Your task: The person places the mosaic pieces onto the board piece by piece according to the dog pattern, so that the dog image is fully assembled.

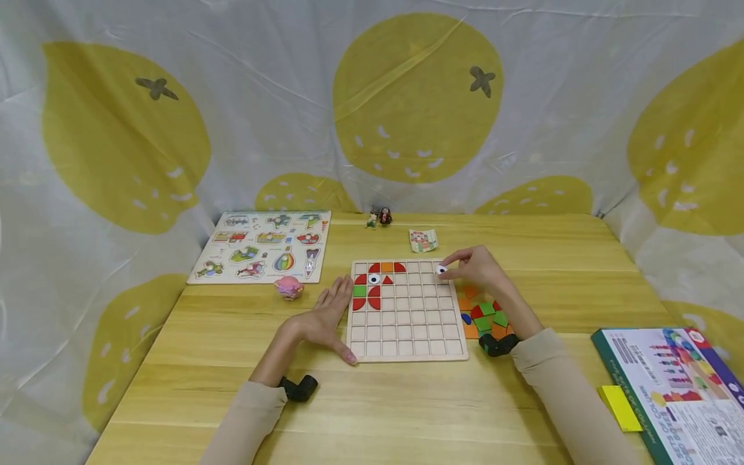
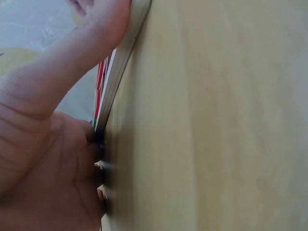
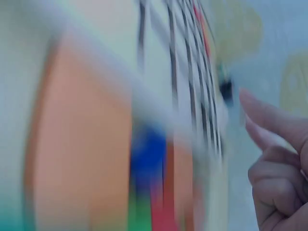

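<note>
And here we are at the gridded wooden board [image 1: 414,329], flat on the worktop [image 1: 407,413], with the work looking well short of halfway: one cluster of cells filled at the top left, and most of the grid bare.

Counting in what's down: along the top row, an orange square [image 1: 387,267] sits between two red curved pieces; below, a white eye tile [image 1: 374,279] is in its cell, a red triangle [image 1: 387,279] just to its right and another red curved piece on its left. Under that comes a green square [image 1: 360,291], with more red curved pieces beside and below it. That's the lot so far, all at the left end.

Now the right hand [image 1: 479,268]! Its grip is a tight pinch, thumb and forefinger closed on a second eye tile [image 1: 442,269], up at the board's top right corner. Whether that tile touches the wood, I cannot tell; the right wrist view is badly blurred.

Over on the other side, the left hand [image 1: 320,320] has its grip spread, nothing held, fingers laid against the board's left edge and thumb by the near corner, apparently steadying it.

Plenty remains: loose pieces [image 1: 484,323] in orange, green, red and blue lie heaped just beside the right edge, unplaced. Beyond the far edge lies a small picture card [image 1: 423,240], too small to read.
</note>
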Demonstrator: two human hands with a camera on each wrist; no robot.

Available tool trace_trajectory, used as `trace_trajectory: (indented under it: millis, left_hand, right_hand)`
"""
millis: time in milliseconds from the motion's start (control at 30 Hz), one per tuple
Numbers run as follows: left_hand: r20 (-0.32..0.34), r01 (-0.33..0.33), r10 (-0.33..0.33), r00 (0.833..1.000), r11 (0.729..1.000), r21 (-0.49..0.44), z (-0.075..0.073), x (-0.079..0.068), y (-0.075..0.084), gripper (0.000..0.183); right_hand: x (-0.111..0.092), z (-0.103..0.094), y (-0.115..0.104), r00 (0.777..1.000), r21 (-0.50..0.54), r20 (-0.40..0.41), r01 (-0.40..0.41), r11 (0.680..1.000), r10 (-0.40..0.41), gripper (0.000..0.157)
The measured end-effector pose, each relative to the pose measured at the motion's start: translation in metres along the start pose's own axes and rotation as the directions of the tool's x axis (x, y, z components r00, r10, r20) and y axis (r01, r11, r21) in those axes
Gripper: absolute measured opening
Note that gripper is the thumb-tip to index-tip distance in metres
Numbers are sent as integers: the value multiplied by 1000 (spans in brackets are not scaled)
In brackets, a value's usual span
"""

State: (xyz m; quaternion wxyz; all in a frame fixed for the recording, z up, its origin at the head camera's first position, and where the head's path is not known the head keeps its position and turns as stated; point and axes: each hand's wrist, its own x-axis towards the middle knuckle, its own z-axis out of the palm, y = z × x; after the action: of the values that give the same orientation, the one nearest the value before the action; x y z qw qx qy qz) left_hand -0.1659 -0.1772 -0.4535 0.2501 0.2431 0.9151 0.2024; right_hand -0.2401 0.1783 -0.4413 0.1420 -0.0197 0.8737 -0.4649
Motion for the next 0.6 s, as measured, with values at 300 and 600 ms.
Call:
trace_trajectory:
  millis: [300, 600]
  left_hand:
    - [-5, -6, 6, 1000, 1000, 4, 1, 0, 1, 153]
    - [-11, -25, 25, 1000, 1000, 13, 0, -1, 1, 152]
  right_hand:
    - [13, 67, -41, 1000, 3, 2, -23, 1000, 23, 26]
    - [19, 70, -39, 1000, -24, 3, 11, 1000, -11, 22]
